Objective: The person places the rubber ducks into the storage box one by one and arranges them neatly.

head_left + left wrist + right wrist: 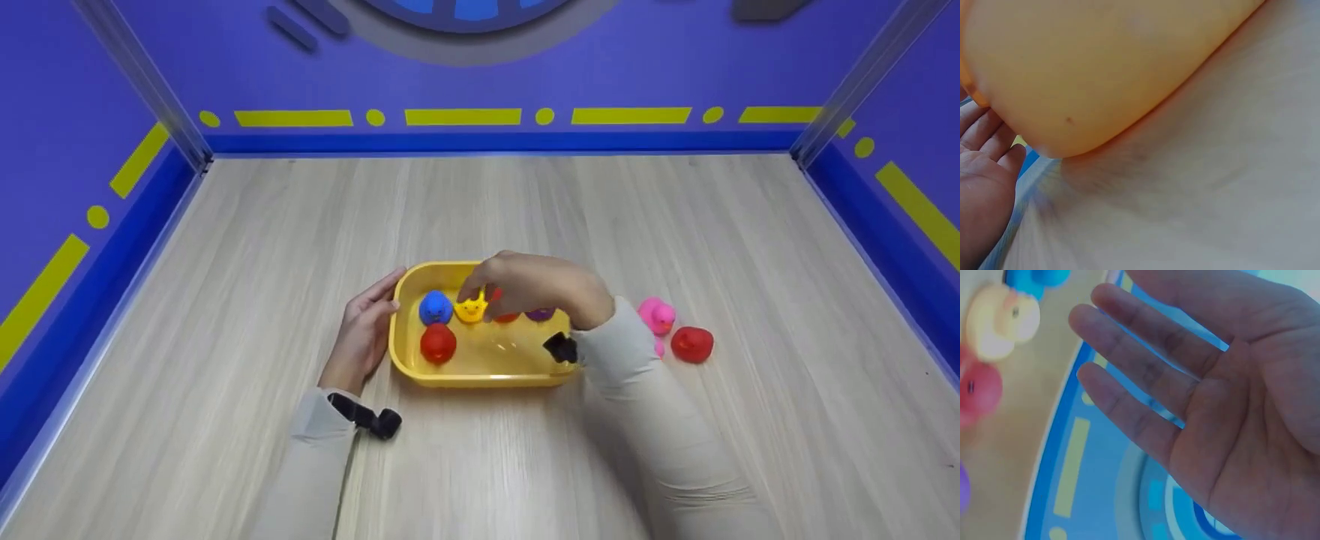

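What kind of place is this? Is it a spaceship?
Probably not a real one! It looks like a little walled play or filming area: decorated purple walls, a wood-look table, and a yellow tub with toy ducks inside.

From my head camera I see a pale wood-grain bench (pixel 480 210), purple-blue walls (pixel 637 67) with yellow bars (pixel 463 117) and dots (pixel 375 117), metal posts (pixel 146 75) in both far corners, and a blue roundel (pixel 476 9) at the back.
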{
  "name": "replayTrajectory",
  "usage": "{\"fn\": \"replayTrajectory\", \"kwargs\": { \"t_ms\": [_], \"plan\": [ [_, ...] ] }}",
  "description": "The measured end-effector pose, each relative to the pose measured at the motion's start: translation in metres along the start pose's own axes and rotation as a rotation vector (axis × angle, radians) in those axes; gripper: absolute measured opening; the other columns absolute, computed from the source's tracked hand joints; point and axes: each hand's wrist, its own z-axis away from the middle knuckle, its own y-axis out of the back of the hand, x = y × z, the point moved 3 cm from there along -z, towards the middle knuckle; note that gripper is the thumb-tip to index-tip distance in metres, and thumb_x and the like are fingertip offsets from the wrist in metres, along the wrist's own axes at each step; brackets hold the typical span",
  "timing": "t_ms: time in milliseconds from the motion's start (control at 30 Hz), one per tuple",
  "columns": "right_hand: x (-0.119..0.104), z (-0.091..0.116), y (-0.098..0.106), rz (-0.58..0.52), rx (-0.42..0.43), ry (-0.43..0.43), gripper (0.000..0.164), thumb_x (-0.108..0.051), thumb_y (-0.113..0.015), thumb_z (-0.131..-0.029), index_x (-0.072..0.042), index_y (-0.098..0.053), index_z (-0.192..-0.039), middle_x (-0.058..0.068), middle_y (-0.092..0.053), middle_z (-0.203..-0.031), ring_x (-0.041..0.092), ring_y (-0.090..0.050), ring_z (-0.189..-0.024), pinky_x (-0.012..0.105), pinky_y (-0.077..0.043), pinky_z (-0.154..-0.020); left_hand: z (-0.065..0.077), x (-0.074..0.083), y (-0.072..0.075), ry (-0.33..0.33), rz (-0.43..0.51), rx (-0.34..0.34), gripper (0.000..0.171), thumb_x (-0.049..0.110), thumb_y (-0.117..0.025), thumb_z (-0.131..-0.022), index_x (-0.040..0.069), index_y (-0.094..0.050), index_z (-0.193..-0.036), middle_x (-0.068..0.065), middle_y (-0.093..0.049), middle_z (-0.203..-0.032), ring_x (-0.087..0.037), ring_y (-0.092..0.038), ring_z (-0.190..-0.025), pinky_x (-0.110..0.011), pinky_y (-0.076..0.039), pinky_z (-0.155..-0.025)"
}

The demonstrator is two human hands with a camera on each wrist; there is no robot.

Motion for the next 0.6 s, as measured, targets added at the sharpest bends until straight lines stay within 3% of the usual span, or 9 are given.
{"fn": "replayTrajectory", "kwargs": {
  "t_ms": [100,233,367,600],
  "plan": [
    [0.014,0.019,0.005,-0.018,0.057,-0.013,0.039,-0.007,-0.066,-0.087,-0.013,-0.064,-0.126,0.006,-0.067,-0.120,0.022,-0.067,-0.093,0.031,-0.060,-0.075,0.000,-0.001,0.000,-0.004,-0.004,-0.003,0.057,-0.010,-0.041,-0.085,-0.010,-0.037,-0.142,-0.020,-0.035,-0.153,-0.022,-0.033,-0.142,-0.029,-0.035,-0.112],
    [0.033,0.044,0.012,-0.030,0.140,0.007,0.035,-0.007,-0.067,-0.087,-0.013,-0.068,-0.121,0.004,-0.069,-0.117,0.022,-0.065,-0.102,0.035,-0.057,-0.088,-0.001,-0.001,0.000,0.001,0.003,-0.013,0.056,-0.010,-0.040,-0.086,-0.010,-0.037,-0.142,-0.019,-0.036,-0.152,-0.021,-0.034,-0.141,-0.030,-0.034,-0.113],
    [0.052,0.065,0.015,-0.034,0.189,0.013,0.033,-0.006,-0.068,-0.086,-0.013,-0.069,-0.118,0.004,-0.070,-0.116,0.025,-0.064,-0.105,0.039,-0.057,-0.089,0.000,0.000,0.000,0.003,0.009,-0.014,0.056,-0.009,-0.040,-0.086,-0.010,-0.036,-0.142,-0.019,-0.036,-0.152,-0.022,-0.034,-0.141,-0.032,-0.032,-0.114],
    [0.082,0.093,0.012,-0.042,0.234,-0.082,0.037,-0.007,-0.072,-0.083,-0.012,-0.068,-0.120,0.006,-0.069,-0.117,0.026,-0.065,-0.105,0.041,-0.057,-0.089,0.001,-0.001,0.000,0.002,0.005,-0.015,0.056,-0.009,-0.040,-0.087,-0.008,-0.036,-0.143,-0.019,-0.034,-0.153,-0.022,-0.032,-0.143,-0.032,-0.030,-0.116]
  ]
}}
